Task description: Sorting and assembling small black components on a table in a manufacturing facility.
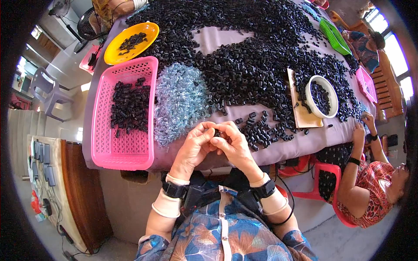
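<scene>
Black and glossy, a small dark piece (217, 133) sits between our fingertips, just above the near edge of the counter (300, 141). Our left hand (194, 144) and right hand (236, 145) meet over it, thumbs and forefingers pinched narrow and the fingertips almost touching. Both appear to hold that one piece; the fingers cover most of it, so we cannot tell whether a second part is pressed into it.

We judge the step in hand to be close fingertip work on a single piece, perhaps fitting or checking it. The next move would call for a steady pinch from one side and a light press or turn from the other, and then a clean release so the piece does not slip away among the others.

What shows of it is dark, tiny and partly shadowed. The loose black pieces (264, 130) beside our right hand look short, tubular and shiny, lying at all angles. Beyond our left hand spreads a heap of clear bluish pieces (180, 98), glassy and see-through, and next to it a pink basket (124, 152) holds a pile of black pieces.
</scene>
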{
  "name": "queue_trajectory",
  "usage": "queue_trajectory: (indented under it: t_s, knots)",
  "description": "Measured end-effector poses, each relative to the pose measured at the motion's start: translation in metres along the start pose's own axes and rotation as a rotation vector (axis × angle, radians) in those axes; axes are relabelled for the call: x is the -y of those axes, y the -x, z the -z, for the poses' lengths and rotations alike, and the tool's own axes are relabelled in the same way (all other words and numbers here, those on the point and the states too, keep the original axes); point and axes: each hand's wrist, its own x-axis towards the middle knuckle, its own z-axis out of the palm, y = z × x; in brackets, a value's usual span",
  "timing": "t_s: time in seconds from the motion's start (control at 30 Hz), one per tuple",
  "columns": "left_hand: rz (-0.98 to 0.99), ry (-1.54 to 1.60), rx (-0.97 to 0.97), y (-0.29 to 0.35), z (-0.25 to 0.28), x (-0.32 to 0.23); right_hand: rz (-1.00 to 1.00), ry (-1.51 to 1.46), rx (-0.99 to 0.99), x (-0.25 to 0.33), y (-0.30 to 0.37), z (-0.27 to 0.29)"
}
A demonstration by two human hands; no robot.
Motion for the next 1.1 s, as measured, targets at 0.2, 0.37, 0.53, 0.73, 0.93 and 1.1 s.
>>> queue_trajectory:
  t_s: [0.2,0.37,0.53,0.73,0.93,1.1]
  knots:
    - [-0.038,-0.042,0.031,0.000,0.002,-0.001,0.020,-0.065,-0.034,-0.001,0.001,-0.003]
    - [-0.017,-0.088,0.027,0.001,0.000,-0.002,0.035,-0.058,-0.022,-0.005,0.002,-0.001]
    - [-0.005,-0.133,0.007,0.001,-0.004,-0.002,0.073,-0.053,-0.035,-0.013,0.004,0.000]
    - [-0.036,-0.153,0.011,0.001,0.003,0.004,0.058,-0.058,-0.070,-0.013,0.004,-0.004]
    - [-0.114,-0.158,-0.074,0.003,-0.008,0.004,0.092,-0.059,-0.134,-0.019,0.004,-0.011]
    - [-0.362,-0.440,-0.284,0.025,-0.033,-0.034,0.162,0.122,-0.133,-0.002,0.012,-0.006]
